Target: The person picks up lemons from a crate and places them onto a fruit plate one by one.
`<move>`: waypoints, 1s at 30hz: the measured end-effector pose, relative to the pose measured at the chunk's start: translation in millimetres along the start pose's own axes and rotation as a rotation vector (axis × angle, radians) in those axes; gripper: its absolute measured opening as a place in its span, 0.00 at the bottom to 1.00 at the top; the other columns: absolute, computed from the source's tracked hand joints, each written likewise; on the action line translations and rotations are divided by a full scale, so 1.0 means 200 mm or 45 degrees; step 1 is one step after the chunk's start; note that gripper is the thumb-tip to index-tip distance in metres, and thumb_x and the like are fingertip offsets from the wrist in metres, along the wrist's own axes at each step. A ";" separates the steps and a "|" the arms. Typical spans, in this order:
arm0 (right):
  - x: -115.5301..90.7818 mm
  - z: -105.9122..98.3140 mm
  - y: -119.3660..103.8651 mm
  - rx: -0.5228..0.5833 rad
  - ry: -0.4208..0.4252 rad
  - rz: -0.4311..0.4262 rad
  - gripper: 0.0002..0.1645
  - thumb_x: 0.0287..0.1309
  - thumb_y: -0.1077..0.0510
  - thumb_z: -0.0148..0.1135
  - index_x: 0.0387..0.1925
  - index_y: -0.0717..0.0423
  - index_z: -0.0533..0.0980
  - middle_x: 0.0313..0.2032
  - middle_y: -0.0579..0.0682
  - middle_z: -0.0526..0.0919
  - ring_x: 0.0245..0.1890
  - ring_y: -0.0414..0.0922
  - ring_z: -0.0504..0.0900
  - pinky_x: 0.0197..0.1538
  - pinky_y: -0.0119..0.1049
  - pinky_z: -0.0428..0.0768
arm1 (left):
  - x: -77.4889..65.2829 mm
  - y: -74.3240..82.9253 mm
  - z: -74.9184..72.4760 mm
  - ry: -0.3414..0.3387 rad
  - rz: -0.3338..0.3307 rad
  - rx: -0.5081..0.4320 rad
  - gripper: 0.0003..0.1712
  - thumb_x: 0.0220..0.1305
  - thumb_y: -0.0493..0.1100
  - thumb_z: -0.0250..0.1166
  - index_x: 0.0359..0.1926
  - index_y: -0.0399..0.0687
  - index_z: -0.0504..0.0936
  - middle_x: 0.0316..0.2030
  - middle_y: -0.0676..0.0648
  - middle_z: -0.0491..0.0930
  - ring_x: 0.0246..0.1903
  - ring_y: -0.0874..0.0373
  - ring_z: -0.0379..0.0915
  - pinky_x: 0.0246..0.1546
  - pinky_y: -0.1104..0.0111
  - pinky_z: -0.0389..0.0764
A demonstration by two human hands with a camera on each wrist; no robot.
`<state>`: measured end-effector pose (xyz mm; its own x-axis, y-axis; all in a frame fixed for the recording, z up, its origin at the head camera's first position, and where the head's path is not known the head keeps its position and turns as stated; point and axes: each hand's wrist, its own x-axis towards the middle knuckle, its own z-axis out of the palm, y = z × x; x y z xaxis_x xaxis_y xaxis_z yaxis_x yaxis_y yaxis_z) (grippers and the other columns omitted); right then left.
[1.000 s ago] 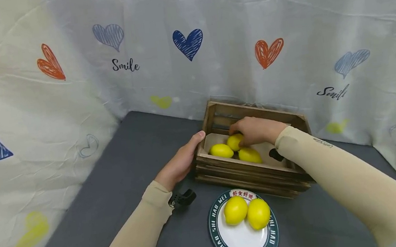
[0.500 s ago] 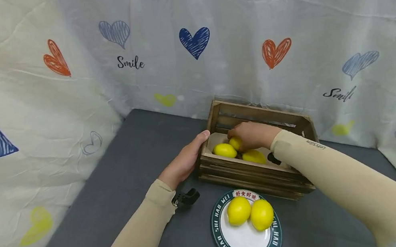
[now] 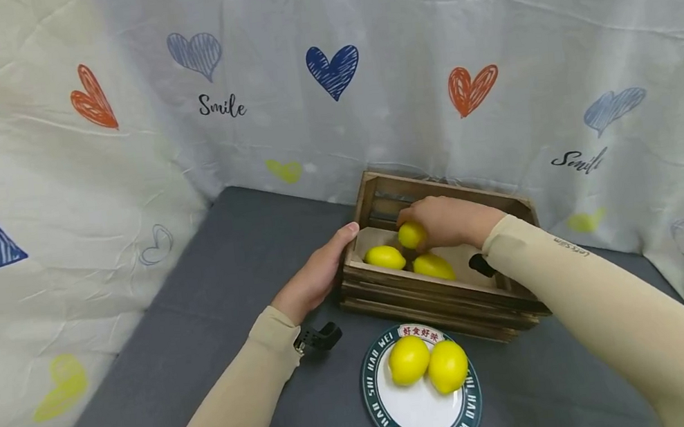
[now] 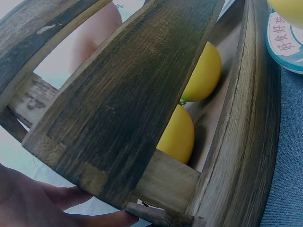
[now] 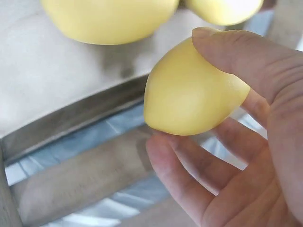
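Note:
Inside a brown wooden crate (image 3: 439, 307), my right hand (image 3: 443, 220) holds a lemon (image 3: 412, 234). The right wrist view shows that lemon (image 5: 189, 90) between the thumb on one side and the fingers on the other, apart from the liner. Two more lemons, the left one (image 3: 385, 258) and the front one (image 3: 433, 267), lie on the pale liner. My left hand (image 3: 317, 272) rests against the crate's left end with its thumb at the rim. In the left wrist view its fingers (image 4: 109, 219) look fairly straight and touch the wood (image 4: 118, 104).
In front of the crate, a green-rimmed white plate (image 3: 422, 417) bears two lemons (image 3: 409, 360). Both stand on a dark grey tabletop (image 3: 202, 312). A white curtain (image 3: 384, 14) printed with hearts hangs right behind the crate.
My right hand has lifted the lemon slightly from beside the other two in the crate. The left hand stays at the crate's end. The plate and its lemons have not moved.

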<state>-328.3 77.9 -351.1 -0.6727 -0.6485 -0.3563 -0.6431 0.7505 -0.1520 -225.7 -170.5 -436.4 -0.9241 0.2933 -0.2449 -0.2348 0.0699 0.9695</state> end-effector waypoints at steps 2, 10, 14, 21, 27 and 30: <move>-0.04 -0.02 -0.01 -0.009 0.024 0.002 0.32 0.62 0.58 0.79 0.67 0.50 0.80 0.56 0.52 0.88 0.50 0.51 0.85 0.61 0.55 0.86 | 0.00 0.01 0.00 -0.005 0.004 0.007 0.49 0.78 0.77 0.46 0.88 0.63 0.50 0.88 0.51 0.44 0.88 0.49 0.38 0.87 0.41 0.45; -0.21 -0.09 -0.09 -0.124 0.078 -0.013 0.31 0.62 0.57 0.81 0.66 0.49 0.81 0.59 0.52 0.86 0.52 0.52 0.85 0.63 0.55 0.86 | 0.00 0.02 -0.01 0.004 -0.002 -0.001 0.51 0.78 0.78 0.45 0.89 0.62 0.45 0.89 0.50 0.41 0.88 0.48 0.37 0.86 0.40 0.46; -0.28 -0.11 -0.14 -0.139 0.086 -0.008 0.33 0.62 0.57 0.81 0.67 0.49 0.81 0.60 0.52 0.86 0.53 0.53 0.85 0.64 0.56 0.86 | 0.00 0.02 -0.02 -0.003 -0.014 -0.039 0.52 0.77 0.78 0.46 0.89 0.62 0.43 0.89 0.48 0.40 0.87 0.45 0.40 0.86 0.39 0.47; -0.44 -0.13 -0.20 -0.163 0.102 0.047 0.35 0.64 0.54 0.80 0.71 0.45 0.78 0.65 0.50 0.83 0.55 0.51 0.84 0.64 0.54 0.86 | 0.01 0.01 0.00 -0.014 -0.016 -0.042 0.55 0.75 0.80 0.46 0.89 0.61 0.42 0.88 0.45 0.42 0.86 0.41 0.46 0.85 0.38 0.50; -0.60 -0.13 -0.23 -0.155 0.153 0.057 0.34 0.64 0.53 0.79 0.70 0.42 0.79 0.66 0.48 0.83 0.56 0.50 0.84 0.62 0.54 0.86 | 0.03 0.02 0.02 -0.028 -0.011 -0.063 0.52 0.76 0.79 0.46 0.89 0.64 0.42 0.88 0.45 0.42 0.86 0.41 0.45 0.85 0.39 0.51; -0.67 -0.14 -0.25 -0.166 0.198 0.044 0.33 0.63 0.53 0.80 0.68 0.41 0.80 0.64 0.47 0.84 0.55 0.49 0.85 0.61 0.53 0.87 | 0.03 0.02 0.02 -0.029 -0.007 -0.070 0.51 0.77 0.78 0.46 0.89 0.65 0.42 0.88 0.44 0.43 0.86 0.41 0.46 0.85 0.40 0.51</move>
<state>-216.8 124.4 -269.9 -0.7372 -0.6417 -0.2115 -0.6535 0.7567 -0.0181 -230.6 -163.9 -434.7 -0.9158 0.3147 -0.2496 -0.2569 0.0189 0.9663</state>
